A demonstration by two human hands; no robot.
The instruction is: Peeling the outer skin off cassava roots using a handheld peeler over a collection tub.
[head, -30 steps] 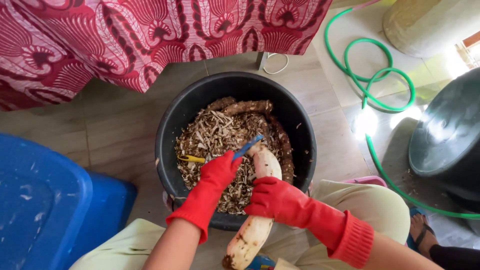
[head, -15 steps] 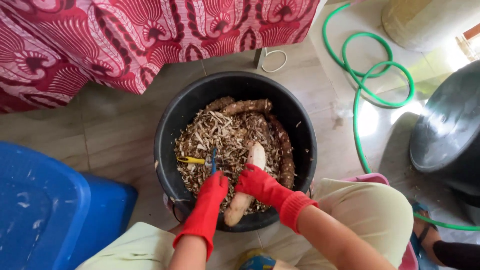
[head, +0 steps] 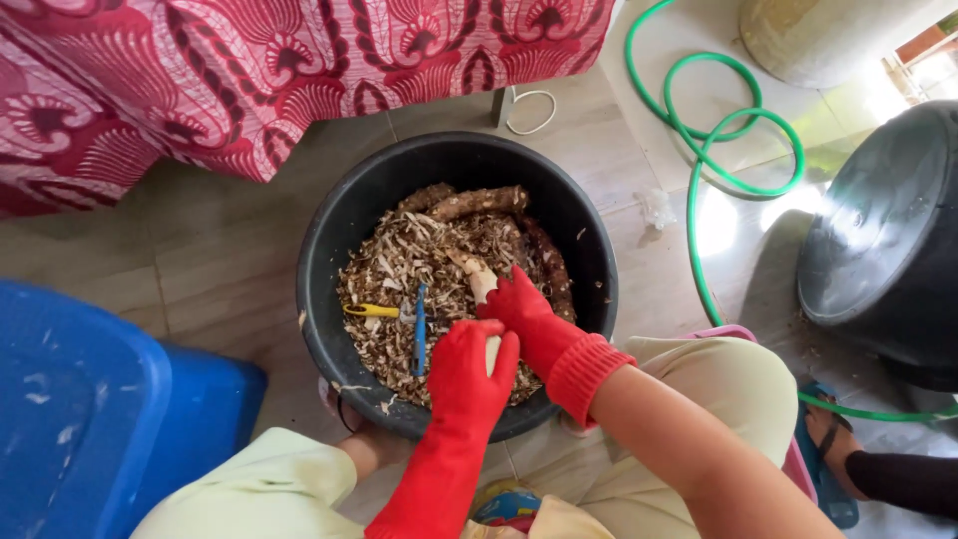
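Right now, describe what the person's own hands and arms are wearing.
Both hands wear bright red rubber gloves. The left hand has a long glove whose smooth sleeve runs well up the forearm. The right hand has a glove ending in a thick, ribbed red cuff at the wrist; the forearm above it is bare, with no sleeve. No markings show on either glove.

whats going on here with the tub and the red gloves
A person in red rubber gloves sits over a black tub filled with brown peelings. Both hands grip a pale, peeled root standing in the tub: the right hand higher up, the left hand lower down. A blue-handled peeler and a yellow-handled tool lie on the peelings. Unpeeled brown roots rest along the far side of the tub.
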